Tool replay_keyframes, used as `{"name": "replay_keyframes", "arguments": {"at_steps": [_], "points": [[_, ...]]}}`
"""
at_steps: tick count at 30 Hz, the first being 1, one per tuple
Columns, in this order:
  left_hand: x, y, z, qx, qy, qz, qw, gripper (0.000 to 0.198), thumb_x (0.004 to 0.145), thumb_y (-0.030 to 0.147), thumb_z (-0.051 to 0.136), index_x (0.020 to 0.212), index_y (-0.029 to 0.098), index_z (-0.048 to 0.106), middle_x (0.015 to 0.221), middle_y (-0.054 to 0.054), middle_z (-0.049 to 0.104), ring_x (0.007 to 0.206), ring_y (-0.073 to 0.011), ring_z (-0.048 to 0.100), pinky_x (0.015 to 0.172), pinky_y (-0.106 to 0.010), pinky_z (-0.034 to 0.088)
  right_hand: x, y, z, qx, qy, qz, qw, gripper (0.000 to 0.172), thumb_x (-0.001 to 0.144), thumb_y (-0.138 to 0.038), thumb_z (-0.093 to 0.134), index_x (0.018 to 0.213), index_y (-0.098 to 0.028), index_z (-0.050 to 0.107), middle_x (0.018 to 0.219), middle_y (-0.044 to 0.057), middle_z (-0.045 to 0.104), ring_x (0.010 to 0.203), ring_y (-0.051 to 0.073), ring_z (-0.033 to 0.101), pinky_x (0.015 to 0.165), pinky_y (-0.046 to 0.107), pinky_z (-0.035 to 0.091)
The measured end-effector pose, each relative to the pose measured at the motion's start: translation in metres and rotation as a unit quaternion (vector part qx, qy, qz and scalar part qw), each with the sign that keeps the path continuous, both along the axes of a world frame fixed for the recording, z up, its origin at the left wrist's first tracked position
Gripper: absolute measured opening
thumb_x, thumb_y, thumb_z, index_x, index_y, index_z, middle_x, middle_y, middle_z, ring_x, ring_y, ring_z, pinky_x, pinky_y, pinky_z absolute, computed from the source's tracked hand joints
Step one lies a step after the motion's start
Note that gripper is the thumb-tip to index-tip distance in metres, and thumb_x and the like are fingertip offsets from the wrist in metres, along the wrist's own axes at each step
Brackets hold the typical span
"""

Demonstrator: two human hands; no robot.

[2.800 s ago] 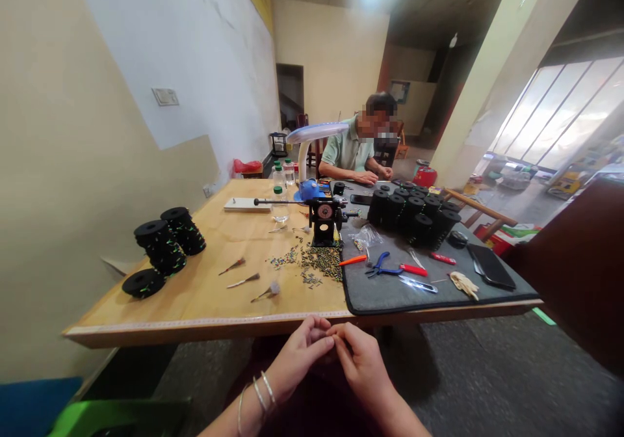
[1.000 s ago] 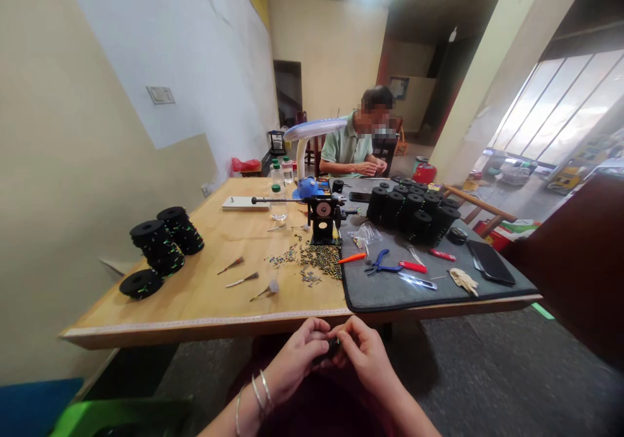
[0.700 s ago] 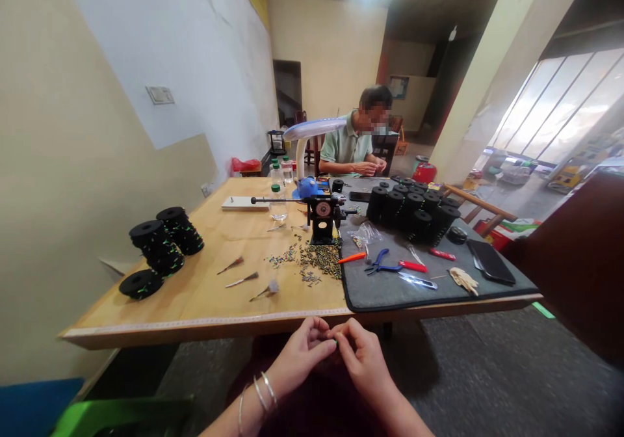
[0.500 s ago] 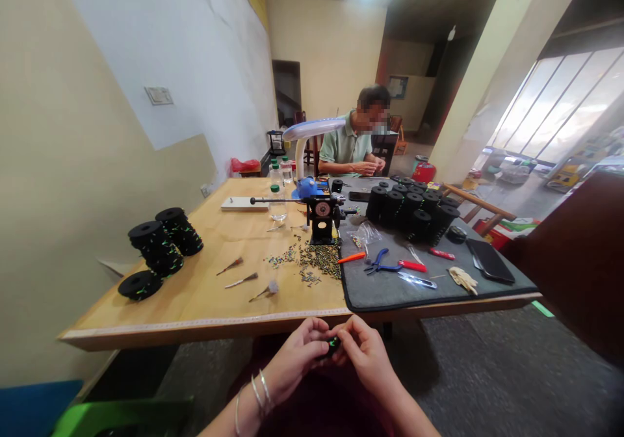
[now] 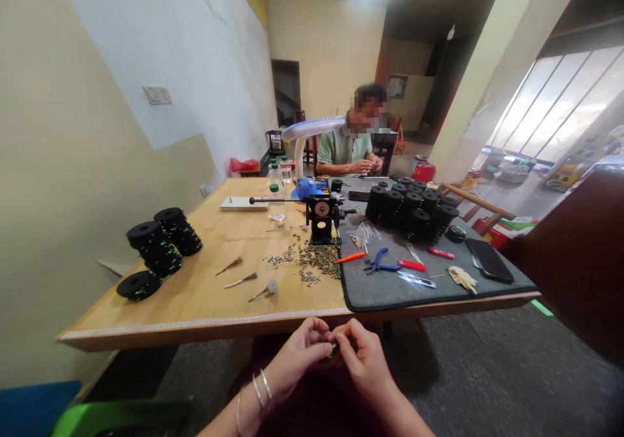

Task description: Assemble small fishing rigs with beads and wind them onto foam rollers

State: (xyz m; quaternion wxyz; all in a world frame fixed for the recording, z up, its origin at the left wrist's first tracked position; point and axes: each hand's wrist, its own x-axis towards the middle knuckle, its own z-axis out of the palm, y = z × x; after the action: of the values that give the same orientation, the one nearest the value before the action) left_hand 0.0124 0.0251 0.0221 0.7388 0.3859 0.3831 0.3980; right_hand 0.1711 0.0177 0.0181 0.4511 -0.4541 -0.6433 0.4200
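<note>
Just in front of the table edge, my left hand [image 5: 306, 347] is closed round a small black foam spool [image 5: 334, 348] with bright green bits on it. Most of that spool is hidden by my fingers. My right hand [image 5: 361, 354] meets it from the other side, thumb and forefinger pinched together at the spool; what lies between those fingertips is too small to make out. Similar black foam spools [image 5: 146, 248] with green bits stand stacked at the table's left.
On the table [image 5: 195, 294] lie small brushes [image 5: 241, 281] and a heap of tiny pieces [image 5: 319, 261] before a black winding machine [image 5: 322, 219]. A grey mat [image 5: 380, 294] holds pliers [image 5: 383, 263], a phone [image 5: 490, 260] and many spools [image 5: 414, 206]. A co-worker [image 5: 348, 144] sits opposite.
My right hand's fingers have shifted slightly over the spool, and less of its green shows. My left hand stays nearly in place.
</note>
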Motion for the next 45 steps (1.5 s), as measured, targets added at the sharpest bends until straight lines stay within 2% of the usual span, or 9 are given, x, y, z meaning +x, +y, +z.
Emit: {"name": "replay_keyframes", "arguments": {"at_steps": [3, 6, 11, 17, 23, 26, 37, 42, 45], "points": [[0.003, -0.001, 0.000, -0.035, -0.056, -0.003, 0.998, 0.026, 0.064, 0.013, 0.066, 0.083, 0.020, 0.050, 0.080, 0.001, 0.063, 0.068, -0.0135, 0.059, 0.063, -0.025, 0.043, 0.001, 0.001, -0.003, -0.049, 0.039, 0.010, 0.998, 0.028, 0.088, -0.044, 0.050, 0.080, -0.018, 0.059, 0.069, 0.002, 0.065, 0.050, 0.014, 0.062, 0.047, 0.022, 0.049], [0.006, -0.001, 0.001, -0.045, -0.084, -0.003, 0.995, 0.027, 0.061, 0.009, 0.062, 0.083, 0.019, 0.050, 0.082, 0.000, 0.064, 0.068, -0.0135, 0.060, 0.063, -0.025, 0.043, 0.002, 0.001, -0.003, -0.053, 0.058, 0.000, 0.997, 0.029, 0.086, -0.044, 0.052, 0.077, -0.018, 0.058, 0.069, 0.002, 0.066, 0.052, 0.014, 0.062, 0.049, 0.023, 0.050], [0.007, 0.000, 0.002, -0.019, -0.073, 0.003, 0.997, 0.025, 0.064, 0.014, 0.066, 0.080, 0.019, 0.048, 0.078, 0.001, 0.063, 0.068, -0.0140, 0.060, 0.063, -0.026, 0.043, 0.002, 0.000, 0.004, -0.070, 0.109, -0.008, 0.992, 0.031, 0.087, -0.045, 0.052, 0.077, -0.017, 0.059, 0.064, 0.002, 0.065, 0.051, 0.014, 0.061, 0.050, 0.023, 0.050], [0.005, 0.001, -0.007, 0.015, -0.024, 0.013, 1.000, 0.022, 0.067, 0.018, 0.066, 0.077, 0.019, 0.046, 0.067, 0.004, 0.058, 0.061, -0.0118, 0.056, 0.058, -0.023, 0.039, 0.000, -0.001, 0.006, -0.112, 0.148, 0.041, 0.982, 0.029, 0.085, -0.045, 0.056, 0.089, -0.016, 0.060, 0.064, 0.001, 0.064, 0.049, 0.012, 0.059, 0.048, 0.022, 0.047], [0.003, 0.003, -0.008, 0.054, 0.004, 0.012, 0.998, 0.025, 0.067, 0.021, 0.069, 0.077, 0.018, 0.047, 0.069, 0.003, 0.058, 0.061, -0.0113, 0.054, 0.058, -0.023, 0.037, -0.004, 0.002, 0.004, -0.103, 0.129, 0.020, 0.986, 0.029, 0.083, -0.044, 0.059, 0.076, -0.016, 0.057, 0.074, 0.002, 0.065, 0.043, 0.007, 0.054, 0.042, 0.018, 0.042], [0.001, 0.002, -0.008, 0.062, -0.015, 0.001, 0.998, 0.025, 0.067, 0.022, 0.070, 0.079, 0.018, 0.048, 0.073, 0.001, 0.060, 0.066, -0.0129, 0.056, 0.062, -0.024, 0.038, -0.004, 0.001, 0.003, -0.106, 0.128, 0.028, 0.986, 0.029, 0.084, -0.044, 0.056, 0.077, -0.016, 0.056, 0.067, 0.001, 0.062, 0.046, 0.009, 0.056, 0.044, 0.019, 0.044], [0.006, -0.002, -0.003, -0.006, -0.119, -0.007, 0.993, 0.023, 0.064, 0.006, 0.057, 0.080, 0.019, 0.046, 0.075, 0.002, 0.060, 0.062, -0.0123, 0.056, 0.060, -0.026, 0.041, -0.007, -0.005, 0.009, -0.014, 0.061, 0.022, 0.998, 0.020, 0.090, -0.034, 0.049, 0.081, -0.017, 0.056, 0.069, 0.000, 0.058, 0.052, 0.012, 0.059, 0.051, 0.021, 0.047], [0.009, -0.003, 0.006, -0.006, -0.082, 0.004, 0.997, 0.012, 0.070, 0.013, 0.056, 0.076, 0.017, 0.048, 0.068, 0.003, 0.056, 0.060, -0.0104, 0.052, 0.058, -0.024, 0.039, -0.009, -0.004, 0.009, -0.018, 0.058, 0.012, 0.998, 0.021, 0.089, -0.034, 0.050, 0.076, -0.018, 0.055, 0.068, 0.000, 0.057, 0.052, 0.011, 0.058, 0.049, 0.020, 0.046], [0.010, -0.004, 0.007, 0.004, -0.047, 0.003, 0.999, 0.014, 0.069, 0.012, 0.057, 0.077, 0.017, 0.047, 0.067, 0.003, 0.055, 0.058, -0.0094, 0.051, 0.055, -0.022, 0.037, -0.011, -0.005, 0.008, -0.028, 0.063, 0.014, 0.998, 0.022, 0.089, -0.034, 0.051, 0.074, -0.018, 0.054, 0.061, -0.002, 0.056, 0.049, 0.011, 0.056, 0.048, 0.020, 0.044]]}}
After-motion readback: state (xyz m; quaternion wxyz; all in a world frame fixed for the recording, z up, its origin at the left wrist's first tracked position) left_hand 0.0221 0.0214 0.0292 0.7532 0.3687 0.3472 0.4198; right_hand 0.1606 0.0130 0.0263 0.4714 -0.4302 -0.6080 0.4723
